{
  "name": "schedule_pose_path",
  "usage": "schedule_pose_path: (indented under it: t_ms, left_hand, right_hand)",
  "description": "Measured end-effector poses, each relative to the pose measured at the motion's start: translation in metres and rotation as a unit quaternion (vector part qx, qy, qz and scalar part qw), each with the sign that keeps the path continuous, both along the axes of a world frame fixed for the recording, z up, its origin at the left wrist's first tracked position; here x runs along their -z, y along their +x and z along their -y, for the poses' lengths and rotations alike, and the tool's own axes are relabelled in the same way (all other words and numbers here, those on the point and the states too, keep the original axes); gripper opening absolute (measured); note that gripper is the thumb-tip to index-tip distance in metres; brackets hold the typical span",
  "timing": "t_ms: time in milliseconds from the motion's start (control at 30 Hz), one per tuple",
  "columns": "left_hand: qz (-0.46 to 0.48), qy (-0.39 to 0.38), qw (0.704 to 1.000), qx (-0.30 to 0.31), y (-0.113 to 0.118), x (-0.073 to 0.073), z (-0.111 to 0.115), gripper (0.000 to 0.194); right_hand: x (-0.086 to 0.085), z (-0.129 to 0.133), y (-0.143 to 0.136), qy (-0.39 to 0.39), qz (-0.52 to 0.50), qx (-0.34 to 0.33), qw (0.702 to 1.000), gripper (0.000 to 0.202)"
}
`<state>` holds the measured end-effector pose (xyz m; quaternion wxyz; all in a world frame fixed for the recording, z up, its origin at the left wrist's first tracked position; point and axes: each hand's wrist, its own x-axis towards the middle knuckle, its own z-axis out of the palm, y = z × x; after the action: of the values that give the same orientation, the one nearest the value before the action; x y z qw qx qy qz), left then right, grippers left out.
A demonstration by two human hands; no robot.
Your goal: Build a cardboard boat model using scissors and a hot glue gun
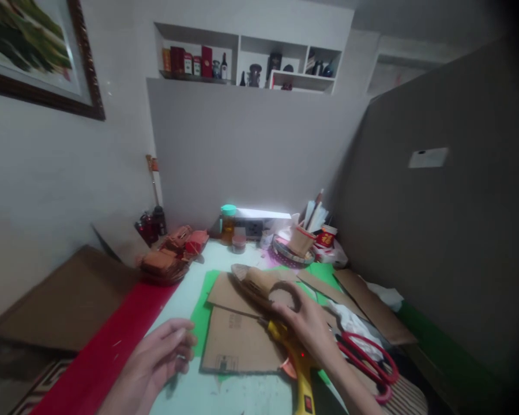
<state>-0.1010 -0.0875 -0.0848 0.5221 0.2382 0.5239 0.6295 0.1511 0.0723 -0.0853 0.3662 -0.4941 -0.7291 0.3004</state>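
My left hand hovers over the pale tabletop at the left, fingers loosely curved and apart, with nothing in it. My right hand has its thumb and fingers around a round brown-rimmed piece with a pale middle; its exact kind is unclear. Behind that piece lies a long brown cardboard form, partly covered by the hand. Below my right hand a yellow glue gun lies with its nozzle toward a flat cardboard sheet. Scissors with red handles are to the right of my right forearm.
Leather-brown bundles sit at the back left. A jar with a teal lid, a round tray and a cup of sticks stand at the back. Cardboard strips and white tissue lie at the right. Grey panels enclose the table.
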Motion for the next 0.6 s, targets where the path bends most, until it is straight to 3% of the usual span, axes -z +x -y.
schedule_pose_path:
  t_ms: [267,600]
  left_hand:
    - [-0.036,0.027,0.997,-0.065,-0.006,-0.007,-0.003,0.018]
    - [-0.122,0.011,0.971,-0.206,-0.070,-0.027,-0.015,0.013]
  right_hand:
    - [0.016,-0.010,0.004,0.031,0.055,0.014,0.998,0.072]
    - [0.019,-0.009,0.006,0.057,0.083,0.003,0.995,0.083]
